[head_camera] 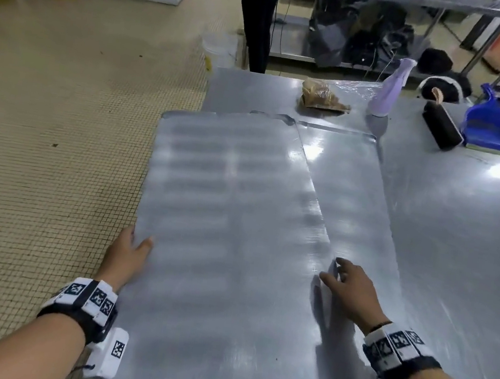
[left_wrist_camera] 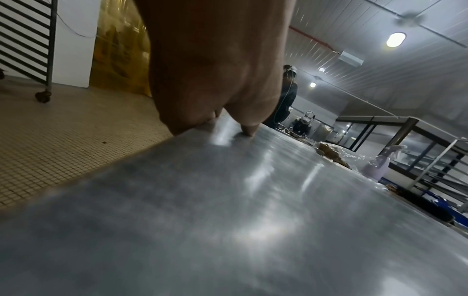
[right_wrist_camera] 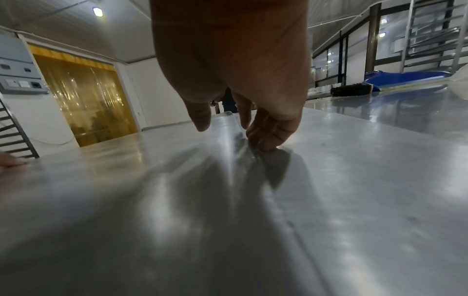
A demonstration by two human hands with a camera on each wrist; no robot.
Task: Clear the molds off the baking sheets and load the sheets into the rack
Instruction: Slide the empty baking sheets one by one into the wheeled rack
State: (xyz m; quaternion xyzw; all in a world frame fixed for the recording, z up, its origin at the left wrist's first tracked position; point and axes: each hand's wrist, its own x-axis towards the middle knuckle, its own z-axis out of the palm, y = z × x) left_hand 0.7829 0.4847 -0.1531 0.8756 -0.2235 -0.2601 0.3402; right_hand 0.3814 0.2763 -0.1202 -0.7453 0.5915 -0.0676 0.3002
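A large bare metal baking sheet [head_camera: 222,217] lies askew on top of a second sheet [head_camera: 355,188] on the steel table [head_camera: 460,235]. No molds show on either sheet. My left hand [head_camera: 131,249] grips the top sheet's left edge, thumb on top, fingers hidden beneath. In the left wrist view the left hand [left_wrist_camera: 215,100] meets that sheet [left_wrist_camera: 228,200] at its edge. My right hand [head_camera: 348,283] pinches the right edge, thumb on the surface, fingers curled over the rim [right_wrist_camera: 233,130]. The wheeled rack [left_wrist_camera: 25,40] stands on the floor to the left.
At the table's far side are a bag of brown crumbs [head_camera: 319,96], a lilac spray bottle [head_camera: 388,90], a black brush [head_camera: 440,126] and a blue dustpan [head_camera: 498,128]. A person [head_camera: 257,13] stands beyond the table. Tiled floor [head_camera: 58,130] lies to the left.
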